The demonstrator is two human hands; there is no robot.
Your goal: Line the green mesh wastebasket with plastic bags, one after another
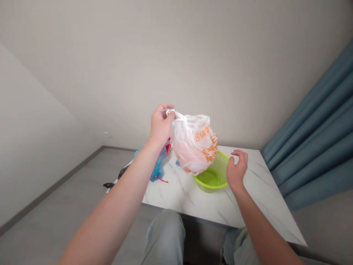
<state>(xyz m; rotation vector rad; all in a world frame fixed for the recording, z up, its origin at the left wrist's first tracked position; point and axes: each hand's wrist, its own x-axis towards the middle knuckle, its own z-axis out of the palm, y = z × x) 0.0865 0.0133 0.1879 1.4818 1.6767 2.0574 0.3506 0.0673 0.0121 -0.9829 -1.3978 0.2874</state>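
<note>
A white plastic bag (pixel 193 143) with orange printing hangs in the air, bulging with something pinkish that I cannot make out. My left hand (pixel 162 123) is closed on its gathered top. Below and behind the bag, a lime-green plastic basket (pixel 211 187) stands on the table, partly covered by the bag. Just right of the basket's rim is my right hand (pixel 237 167), its fingers curled and apart with nothing in them.
Left on the white marbled table (pixel 176 198) lies a blue plastic bag (pixel 157 169) with red parts, partly behind my left arm. Black items (pixel 109 185) sit at the left edge. A wall rises behind; a blue curtain (pixel 317 147) hangs at the right.
</note>
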